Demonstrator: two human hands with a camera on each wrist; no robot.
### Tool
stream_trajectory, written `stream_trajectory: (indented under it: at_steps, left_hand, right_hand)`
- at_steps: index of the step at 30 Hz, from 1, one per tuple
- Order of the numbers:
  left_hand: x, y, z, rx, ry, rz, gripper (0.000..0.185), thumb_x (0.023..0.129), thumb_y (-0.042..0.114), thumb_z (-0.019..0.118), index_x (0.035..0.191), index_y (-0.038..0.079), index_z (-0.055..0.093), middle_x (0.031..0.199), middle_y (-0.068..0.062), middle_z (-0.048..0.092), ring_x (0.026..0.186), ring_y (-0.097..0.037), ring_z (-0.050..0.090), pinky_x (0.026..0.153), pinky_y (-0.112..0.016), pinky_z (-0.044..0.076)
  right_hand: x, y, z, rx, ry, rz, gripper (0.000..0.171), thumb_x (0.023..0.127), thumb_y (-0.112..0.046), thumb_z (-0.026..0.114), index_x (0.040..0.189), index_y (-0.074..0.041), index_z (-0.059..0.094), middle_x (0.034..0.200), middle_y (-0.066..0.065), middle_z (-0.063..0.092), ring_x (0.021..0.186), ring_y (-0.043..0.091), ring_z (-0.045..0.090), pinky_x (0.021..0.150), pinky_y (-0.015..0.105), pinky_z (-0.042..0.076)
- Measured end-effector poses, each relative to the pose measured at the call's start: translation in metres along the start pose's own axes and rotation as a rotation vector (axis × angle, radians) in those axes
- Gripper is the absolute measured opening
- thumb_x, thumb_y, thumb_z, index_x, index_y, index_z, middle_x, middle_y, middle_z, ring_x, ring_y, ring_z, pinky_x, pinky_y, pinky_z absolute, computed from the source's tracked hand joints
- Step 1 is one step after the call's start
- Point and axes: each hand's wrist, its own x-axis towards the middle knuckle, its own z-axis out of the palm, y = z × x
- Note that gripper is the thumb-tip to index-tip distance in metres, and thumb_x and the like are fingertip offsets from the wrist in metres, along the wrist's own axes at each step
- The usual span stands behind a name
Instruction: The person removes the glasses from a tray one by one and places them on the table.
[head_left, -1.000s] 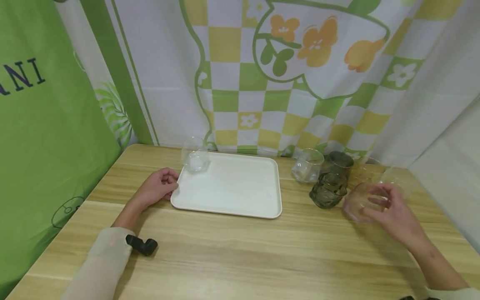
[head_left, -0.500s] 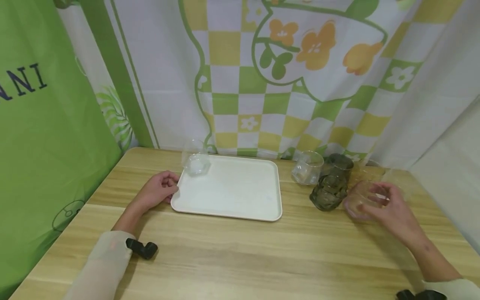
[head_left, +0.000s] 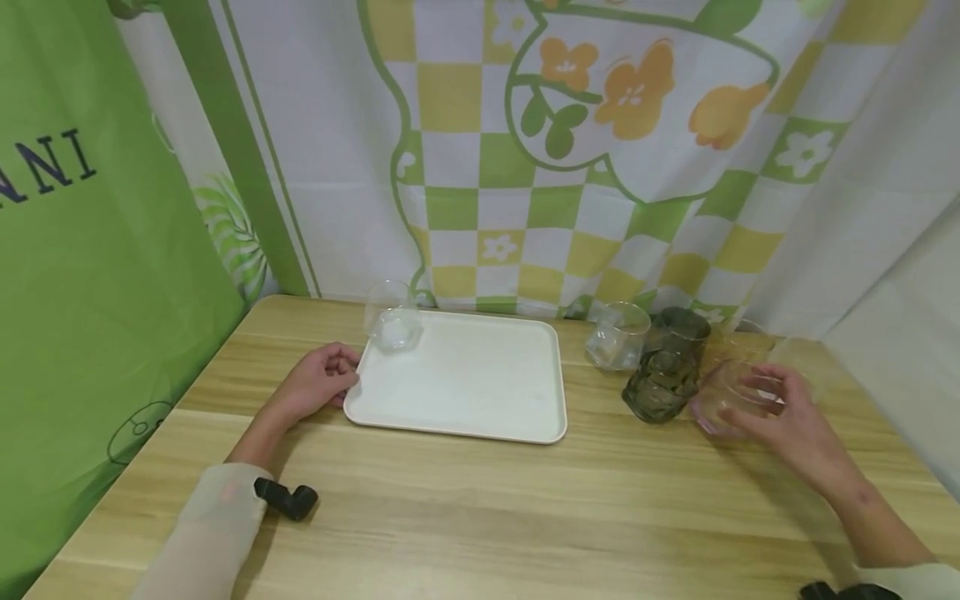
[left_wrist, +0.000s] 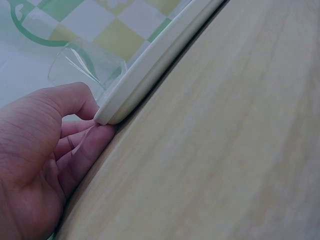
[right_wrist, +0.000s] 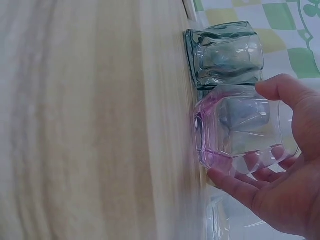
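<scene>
My left hand [head_left: 315, 383] pinches the near-left edge of a white tray [head_left: 465, 379]. In the left wrist view the thumb [left_wrist: 82, 95] is over the rim and the fingers are at its underside. A clear glass [head_left: 395, 325] stands in the tray's far-left corner. On the right, my right hand [head_left: 798, 429] holds a pink-tinted glass [right_wrist: 215, 127], thumb on one side and fingers round the other. The base is at the tabletop; I cannot tell whether it touches. Just left of it is a dark green-grey glass [head_left: 660, 387], close beside it.
Behind stand another dark glass [head_left: 684, 325], a clear glass [head_left: 617, 337] and an amber-tinted glass [head_left: 746, 342]. A further clear glass [right_wrist: 218, 220] shows beside my right hand. The wooden table [head_left: 480, 517] meets a patterned curtain [head_left: 502, 192] at the back.
The head view has shifted slightly. My right hand has stayed at the pink-tinted glass, its fingers drawn closer round it. My left hand has stayed on the tray edge.
</scene>
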Motion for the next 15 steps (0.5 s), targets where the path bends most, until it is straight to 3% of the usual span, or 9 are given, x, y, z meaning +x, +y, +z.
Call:
stream_trajectory:
  at_steps: [6, 12, 15]
  left_hand:
    - [0.0012, -0.0010, 0.0007, 0.008, -0.003, 0.006, 0.030, 0.096, 0.000, 0.063, 0.122, -0.011, 0.053, 0.089, -0.014, 0.059, 0.075, -0.021, 0.063, 0.062, -0.032, 0.060]
    - [-0.0005, 0.0007, 0.0012, 0.013, 0.004, 0.001, 0.029, 0.096, 0.000, 0.063, 0.122, -0.011, 0.053, 0.089, -0.013, 0.059, 0.075, -0.020, 0.063, 0.062, -0.032, 0.060]
    - [-0.0005, 0.0009, 0.0014, 0.012, 0.004, 0.006, 0.029, 0.096, 0.000, 0.063, 0.122, -0.011, 0.053, 0.089, -0.013, 0.060, 0.074, -0.019, 0.063, 0.062, -0.032, 0.060]
  right_hand:
    - [-0.0005, -0.0003, 0.0010, 0.004, 0.001, 0.002, 0.085, 0.099, -0.019, 0.071, 0.153, 0.010, 0.013, 0.147, 0.038, 0.036, 0.121, 0.054, 0.044, 0.077, 0.007, 0.046]
    - [-0.0014, 0.0008, 0.0029, -0.002, 0.002, -0.004, 0.087, 0.100, -0.018, 0.070, 0.156, 0.006, 0.008, 0.148, 0.037, 0.035, 0.120, 0.043, 0.047, 0.077, 0.007, 0.045]
    - [-0.0017, 0.0009, 0.0041, 0.004, -0.002, -0.009, 0.088, 0.100, -0.016, 0.069, 0.157, 0.005, 0.006, 0.148, 0.038, 0.033, 0.121, 0.048, 0.044, 0.077, 0.007, 0.045]
